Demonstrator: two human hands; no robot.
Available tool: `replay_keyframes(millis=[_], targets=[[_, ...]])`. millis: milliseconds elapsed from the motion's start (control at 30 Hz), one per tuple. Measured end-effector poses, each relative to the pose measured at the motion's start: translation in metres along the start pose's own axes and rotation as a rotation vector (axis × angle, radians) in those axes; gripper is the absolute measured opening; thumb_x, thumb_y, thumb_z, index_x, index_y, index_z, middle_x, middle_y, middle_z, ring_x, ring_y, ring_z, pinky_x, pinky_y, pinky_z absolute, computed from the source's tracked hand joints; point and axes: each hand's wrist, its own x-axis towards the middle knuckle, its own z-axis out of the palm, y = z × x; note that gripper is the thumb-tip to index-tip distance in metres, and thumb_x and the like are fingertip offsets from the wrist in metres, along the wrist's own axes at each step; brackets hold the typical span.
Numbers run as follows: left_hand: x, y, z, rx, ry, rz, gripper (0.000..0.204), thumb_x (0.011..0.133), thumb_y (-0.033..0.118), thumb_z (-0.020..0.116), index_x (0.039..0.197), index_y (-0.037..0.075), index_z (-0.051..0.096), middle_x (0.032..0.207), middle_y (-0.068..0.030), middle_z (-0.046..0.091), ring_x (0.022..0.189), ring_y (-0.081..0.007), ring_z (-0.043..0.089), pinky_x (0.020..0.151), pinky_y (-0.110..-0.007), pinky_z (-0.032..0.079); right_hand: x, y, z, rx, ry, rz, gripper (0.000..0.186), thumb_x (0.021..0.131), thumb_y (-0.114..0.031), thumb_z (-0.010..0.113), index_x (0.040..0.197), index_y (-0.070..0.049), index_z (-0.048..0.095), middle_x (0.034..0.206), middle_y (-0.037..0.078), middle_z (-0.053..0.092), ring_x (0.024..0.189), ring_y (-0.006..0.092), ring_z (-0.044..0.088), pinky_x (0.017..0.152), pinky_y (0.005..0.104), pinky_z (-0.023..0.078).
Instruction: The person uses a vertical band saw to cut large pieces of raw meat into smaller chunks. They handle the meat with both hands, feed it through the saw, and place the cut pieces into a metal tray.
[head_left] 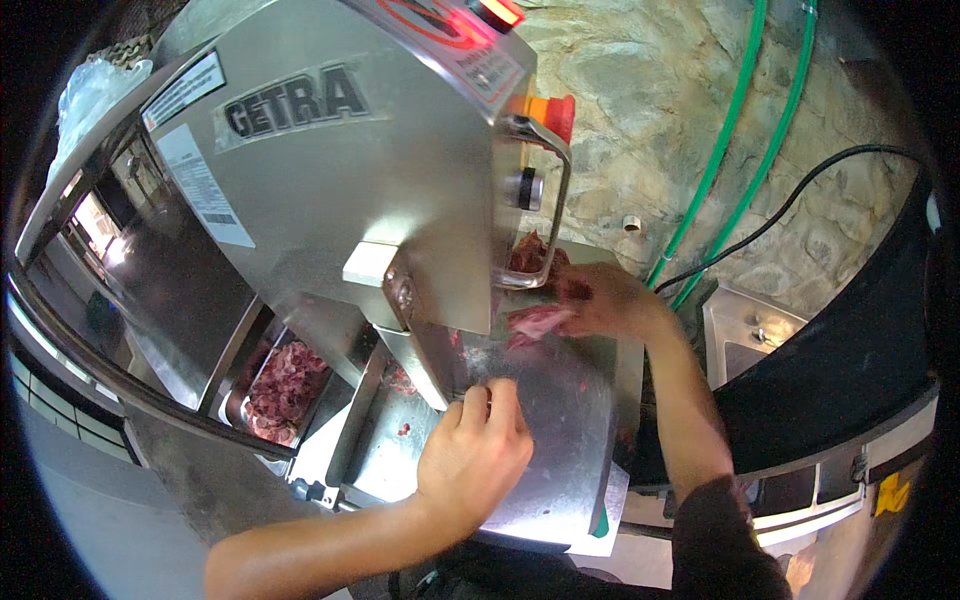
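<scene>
A piece of meat, pink and red, lies at the far right of the metal surface, beside the steel cutting machine. The right hand has its grip bent over this piece, fingers closed on it; finger detail is blurred. The left hand shows a grip with fingers curled into a loose fist, just beside the lower end of the upright guide; whether it grasps anything cannot be told. A darker red chunk sits behind the metal handle. Left of the surface, a tray contains cut meat. Green hoses run down the stone wall on the right
</scene>
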Motion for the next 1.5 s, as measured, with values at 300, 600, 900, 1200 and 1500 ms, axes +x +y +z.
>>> replay_keyframes(millis=[300, 600, 900, 1200, 1500], targets=[[-0.027, 0.023, -0.024, -1.155, -0.166, -0.438, 0.041, 0.090, 0.024, 0.075, 0.121, -0.002, 0.066, 0.109, -0.0200, 0.070, 0.095, -0.0254, 0.072, 0.078, -0.033, 0.056, -0.076, -0.050, -0.013, 0.689, -0.455, -0.181, 0.032, 0.076, -0.019, 0.086, 0.100, -0.007, 0.068, 0.091, 0.000, 0.071, 0.080, 0.0096, 0.064, 0.071, 0.0283, 0.052], [-0.091, 0.021, -0.017, -1.658, -0.360, -0.529, 0.031, 0.097, 0.015, 0.069, 0.122, -0.002, 0.066, 0.087, -0.0062, 0.074, 0.076, -0.0053, 0.065, 0.066, -0.023, 0.053, 0.077, 0.044, 0.041, 0.068, 0.219, -0.111, 0.055, 0.073, -0.035, 0.088, 0.115, -0.005, 0.068, 0.097, 0.010, 0.074, 0.097, 0.0273, 0.071, 0.093, 0.0371, 0.053], [-0.162, -0.017, -0.022, -1.865, -0.398, -0.657, 0.042, 0.095, 0.015, 0.071, 0.130, 0.002, 0.054, 0.102, -0.0096, 0.071, 0.085, -0.0167, 0.069, 0.073, -0.029, 0.057, -0.020, 0.010, 0.034, 1.369, 0.358, 0.308, 0.044, 0.098, -0.029, 0.061, 0.132, -0.002, 0.056, 0.117, 0.018, 0.067, 0.091, 0.0268, 0.070, 0.072, 0.0363, 0.059], [-0.165, -0.028, -0.025, -2.378, -0.508, -0.552, 0.037, 0.085, -0.009, 0.073, 0.115, -0.001, 0.053, 0.095, -0.0109, 0.066, 0.083, -0.0196, 0.070, 0.071, -0.034, 0.060, -0.196, -0.132, 0.094, 1.583, 0.493, 0.287, 0.071, 0.088, -0.019, 0.071, 0.145, 0.009, 0.038, 0.131, 0.020, 0.058, 0.091, 0.0219, 0.069, 0.068, 0.0338, 0.062], [-0.182, 0.000, -0.015, -2.348, -0.347, -0.607, 0.038, 0.084, -0.003, 0.078, 0.113, 0.002, 0.054, 0.098, -0.0038, 0.061, 0.082, -0.0101, 0.064, 0.068, -0.027, 0.058, -0.237, -0.246, 0.160, 1.364, 0.542, 0.307, 0.058, 0.090, -0.020, 0.074, 0.135, 0.002, 0.044, 0.118, 0.011, 0.062, 0.103, 0.0205, 0.064, 0.087, 0.0360, 0.053]])
